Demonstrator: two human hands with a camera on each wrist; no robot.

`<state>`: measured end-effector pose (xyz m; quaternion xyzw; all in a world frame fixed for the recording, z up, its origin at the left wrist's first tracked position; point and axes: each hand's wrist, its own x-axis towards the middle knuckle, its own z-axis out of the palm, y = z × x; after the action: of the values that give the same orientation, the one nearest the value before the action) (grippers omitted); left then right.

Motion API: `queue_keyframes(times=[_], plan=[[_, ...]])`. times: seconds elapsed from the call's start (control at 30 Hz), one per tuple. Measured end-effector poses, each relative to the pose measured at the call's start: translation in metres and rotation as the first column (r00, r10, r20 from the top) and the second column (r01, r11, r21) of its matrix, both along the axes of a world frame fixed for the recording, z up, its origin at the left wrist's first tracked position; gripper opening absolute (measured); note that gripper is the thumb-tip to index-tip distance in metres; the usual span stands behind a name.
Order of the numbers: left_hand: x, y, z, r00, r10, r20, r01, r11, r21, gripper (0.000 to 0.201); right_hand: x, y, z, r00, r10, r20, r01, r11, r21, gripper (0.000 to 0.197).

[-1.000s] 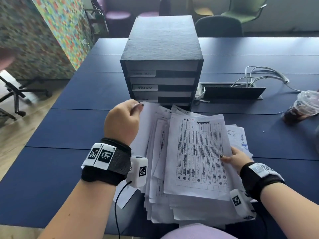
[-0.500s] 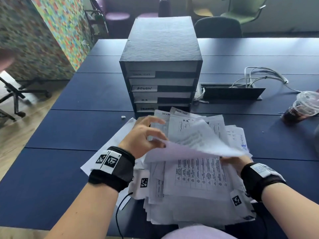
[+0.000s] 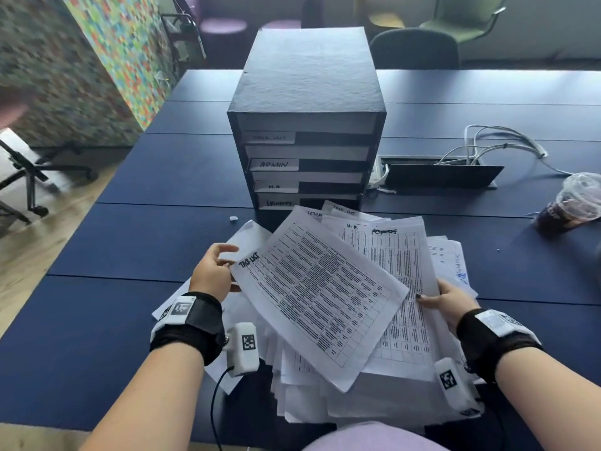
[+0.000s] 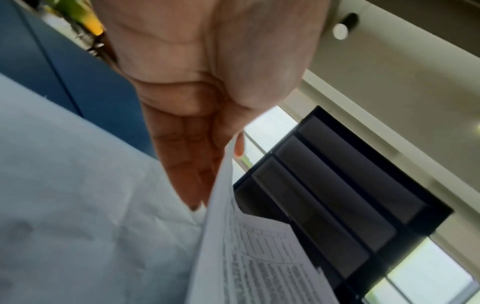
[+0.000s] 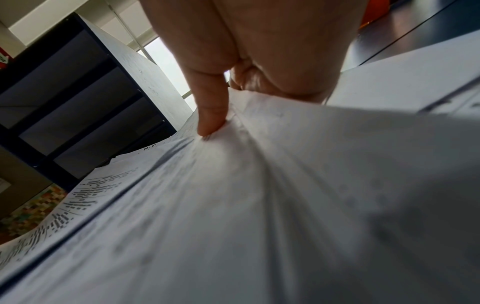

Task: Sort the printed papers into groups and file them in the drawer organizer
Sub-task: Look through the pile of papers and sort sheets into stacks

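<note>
Pinching the task-list sheet (image 3: 322,297) by its left edge, the left hand (image 3: 213,271) should lift it off the pile (image 3: 406,323) on the near bench (image 3: 113,242) while the right hand's (image 3: 450,299) fingers (image 5: 211,115) clamp that pile.

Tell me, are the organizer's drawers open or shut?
Shut: all four labelled fronts of the organizer sit flush within its frame, none pulled out.
</note>
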<state>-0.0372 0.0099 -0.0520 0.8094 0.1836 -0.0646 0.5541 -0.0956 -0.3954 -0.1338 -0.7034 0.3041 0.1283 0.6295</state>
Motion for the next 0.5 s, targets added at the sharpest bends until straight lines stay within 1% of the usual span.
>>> queue_keyframes(times=[0.03, 0.07, 0.1, 0.17, 0.2, 0.23, 0.27, 0.3, 0.37, 0.43, 0.5], plan=[[0.001, 0.001, -0.002, 0.998, 0.053, -0.028, -0.055, 0.996, -0.063, 0.035, 0.000, 0.000, 0.000, 1.000, -0.004, 0.008, 0.004, 1.000, 0.002, 0.035], [0.002, 0.000, -0.002, 0.995, 0.085, -0.056, -0.090, 0.992, -0.089, 0.025, -0.001, -0.001, -0.002, 1.000, -0.007, 0.011, 0.007, 1.000, 0.005, 0.034], [0.003, 0.001, -0.004, 0.991, 0.095, -0.092, -0.104, 0.989, -0.106, 0.019, -0.001, -0.002, -0.003, 1.000, -0.010, 0.011, 0.010, 1.000, 0.011, 0.034], [0.003, 0.002, -0.005, 0.980, 0.087, -0.178, -0.112, 0.984, -0.139, 0.031, -0.001, -0.001, -0.002, 1.000, -0.009, 0.006, 0.009, 1.000, 0.019, 0.034], [0.003, 0.000, -0.005, 0.976, 0.071, -0.208, -0.101, 0.985, -0.139, 0.034, -0.001, -0.001, -0.001, 1.000, -0.007, 0.010, 0.007, 1.000, 0.024, 0.034], [0.003, -0.001, -0.006, 0.975, 0.035, -0.220, -0.062, 0.991, -0.117, 0.030, -0.001, -0.001, -0.001, 1.000, -0.013, 0.014, 0.013, 0.999, 0.035, 0.034], [0.001, -0.003, -0.006, 0.973, -0.007, -0.229, -0.011, 0.997, -0.080, 0.022, -0.001, 0.000, 0.000, 1.000, -0.016, 0.017, 0.015, 0.999, 0.046, 0.035], [0.001, -0.005, -0.006, 0.973, -0.044, -0.228, 0.037, 0.999, -0.035, 0.017, -0.001, 0.000, 0.001, 1.000, -0.018, 0.019, 0.017, 0.998, 0.060, 0.035], [0.003, -0.003, -0.013, 0.974, -0.071, -0.217, 0.092, 0.992, 0.089, 0.028, 0.000, 0.000, 0.003, 1.000, -0.019, 0.020, 0.018, 0.998, 0.066, 0.035], [0.006, 0.000, -0.013, 0.980, -0.058, -0.191, 0.091, 0.982, 0.167, 0.037, 0.001, -0.002, 0.004, 0.999, -0.034, 0.033, 0.032, 0.998, 0.047, 0.033], [0.010, 0.005, -0.010, 0.982, -0.070, -0.177, 0.125, 0.938, 0.324, 0.044, 0.001, -0.007, 0.010, 0.997, -0.048, 0.059, 0.046, 0.999, 0.028, 0.032]])
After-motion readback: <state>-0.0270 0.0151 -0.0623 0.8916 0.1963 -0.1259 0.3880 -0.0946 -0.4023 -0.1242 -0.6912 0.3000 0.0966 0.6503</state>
